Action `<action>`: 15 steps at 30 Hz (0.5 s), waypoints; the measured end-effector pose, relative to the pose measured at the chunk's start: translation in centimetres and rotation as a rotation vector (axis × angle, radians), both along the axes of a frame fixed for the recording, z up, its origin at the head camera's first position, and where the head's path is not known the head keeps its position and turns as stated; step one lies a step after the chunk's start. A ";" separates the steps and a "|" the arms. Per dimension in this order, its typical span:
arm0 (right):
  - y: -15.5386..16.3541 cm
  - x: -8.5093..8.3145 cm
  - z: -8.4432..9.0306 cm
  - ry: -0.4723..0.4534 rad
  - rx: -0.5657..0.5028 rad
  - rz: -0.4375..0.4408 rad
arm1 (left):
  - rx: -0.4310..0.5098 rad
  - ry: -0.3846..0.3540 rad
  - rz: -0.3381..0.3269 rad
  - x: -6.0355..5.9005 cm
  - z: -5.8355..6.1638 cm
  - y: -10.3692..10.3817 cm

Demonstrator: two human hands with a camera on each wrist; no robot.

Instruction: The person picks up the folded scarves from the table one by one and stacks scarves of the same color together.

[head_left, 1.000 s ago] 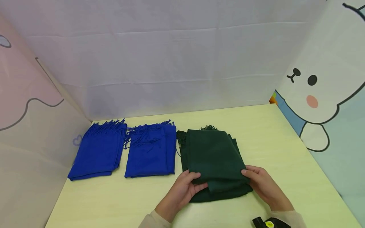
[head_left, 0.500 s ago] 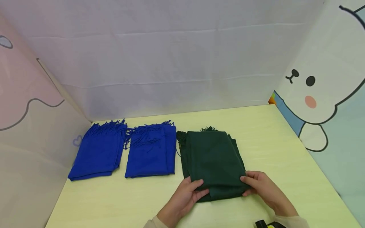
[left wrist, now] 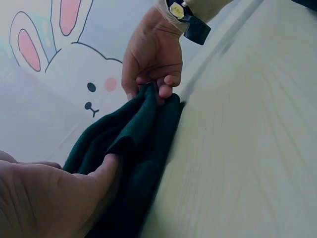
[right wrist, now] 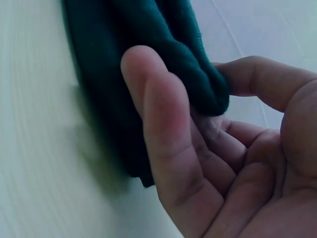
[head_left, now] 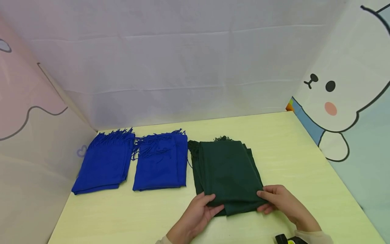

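Even, soft, bright light; faint shadows; wrist views blurred close up.

The person is wearing pale beige sleeves [head_left: 313, 235] and a black wrist strap [left wrist: 194, 27] bearing a yellow disc.

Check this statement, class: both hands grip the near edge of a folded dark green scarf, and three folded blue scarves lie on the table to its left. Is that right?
Not quite. The head view shows two folded blue scarves, not three, on the table to the left of the dark green scarf. The rest holds: the left hand and the right hand grip its near edge.
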State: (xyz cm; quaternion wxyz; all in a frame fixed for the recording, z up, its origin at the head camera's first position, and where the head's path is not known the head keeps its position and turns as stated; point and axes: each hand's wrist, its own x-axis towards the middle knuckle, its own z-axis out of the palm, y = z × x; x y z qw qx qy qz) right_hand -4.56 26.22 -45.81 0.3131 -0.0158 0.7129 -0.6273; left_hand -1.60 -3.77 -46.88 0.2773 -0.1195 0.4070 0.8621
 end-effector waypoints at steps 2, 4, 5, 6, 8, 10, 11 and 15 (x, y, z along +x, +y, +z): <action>-0.1 0.0 0.0 -0.002 0.012 0.003 | 0.012 -0.014 0.002 0.1 0.0 0.0; -0.1 0.0 0.0 -0.007 0.017 0.004 | 0.015 -0.016 0.001 0.2 0.0 -0.1; -0.2 0.0 0.0 -0.011 0.019 0.004 | 0.017 -0.018 -0.001 0.2 0.0 -0.1; -0.2 0.0 0.0 -0.015 0.018 0.003 | 0.017 -0.019 -0.002 0.2 0.0 -0.1; -0.2 0.0 0.0 -0.021 0.018 0.000 | 0.018 -0.019 -0.005 0.3 -0.1 -0.2; -0.2 0.0 -0.1 -0.024 0.018 -0.003 | 0.016 -0.024 -0.005 0.4 -0.1 -0.2; -0.2 0.0 -0.1 -0.025 0.018 -0.003 | 0.014 -0.023 -0.004 0.4 -0.2 -0.2; -0.2 0.0 -0.3 -0.023 0.023 -0.005 | -0.008 -0.019 0.009 0.5 -0.4 -0.1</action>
